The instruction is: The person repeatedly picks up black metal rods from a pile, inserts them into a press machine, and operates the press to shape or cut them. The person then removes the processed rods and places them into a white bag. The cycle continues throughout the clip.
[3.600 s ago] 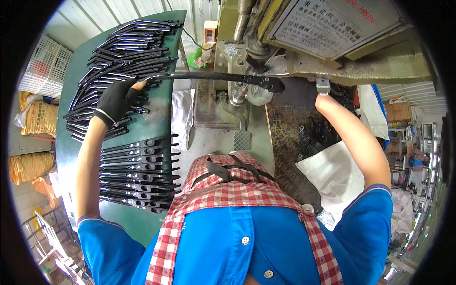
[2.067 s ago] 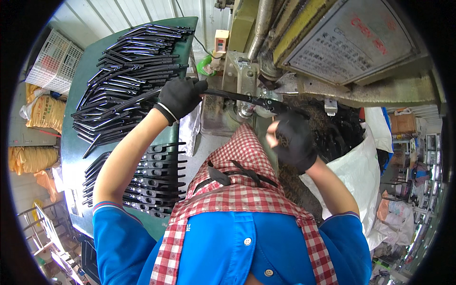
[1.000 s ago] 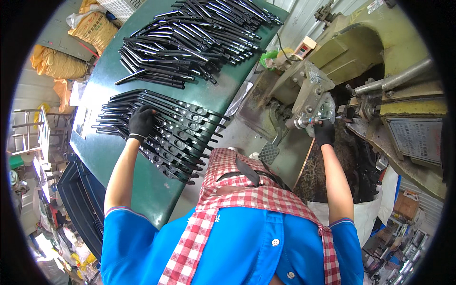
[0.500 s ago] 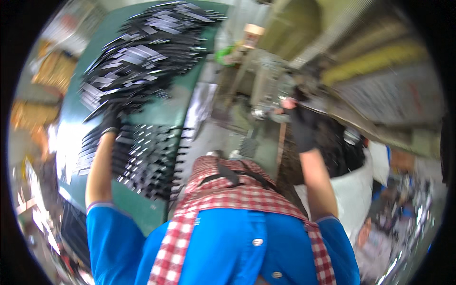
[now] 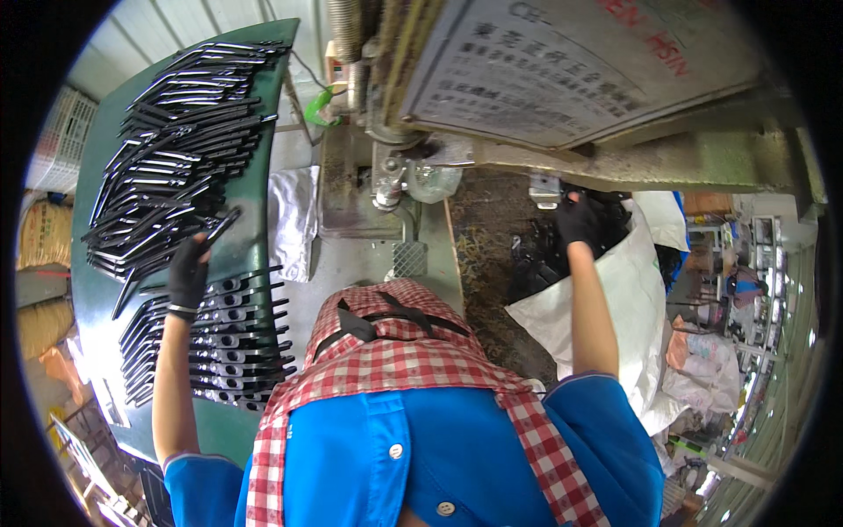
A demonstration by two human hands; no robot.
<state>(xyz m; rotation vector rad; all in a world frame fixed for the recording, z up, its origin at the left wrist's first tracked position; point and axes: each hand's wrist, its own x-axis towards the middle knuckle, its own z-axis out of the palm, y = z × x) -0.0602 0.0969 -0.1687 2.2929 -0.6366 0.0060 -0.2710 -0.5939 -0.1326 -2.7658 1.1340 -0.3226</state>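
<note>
My two hands, both in black gloves with fingertips showing bare, are well apart. My left hand (image 5: 187, 272), at 9 o'clock, is closed around one black bar (image 5: 226, 222), whose end pokes out past my thumb, toward 2 o'clock from the hand. My right hand (image 5: 582, 221), between 2 and 3 o'clock, is over a heap of black parts (image 5: 537, 265) in one open white sack (image 5: 606, 303); the parts are too tangled to count, and I cannot tell whether my fingers grip any. On the left stands one green table (image 5: 248, 239). At 10 o'clock on it lies a loose pile of bent black bars (image 5: 180, 154), dozens overlapping beyond an exact count. At 8 o'clock is a neat row of bars with round holes (image 5: 250, 342), about eight, side by side, their narrow tips over the table's edge. One machine (image 5: 571, 149) fills 12 to 2 o'clock, bearing one large metal plate (image 5: 571, 70). One foot pedal (image 5: 410, 259) sits near the centre, just beyond my red-and-white checked apron (image 5: 395, 351). One green bag (image 5: 320, 107) is at 11 o'clock.
</note>
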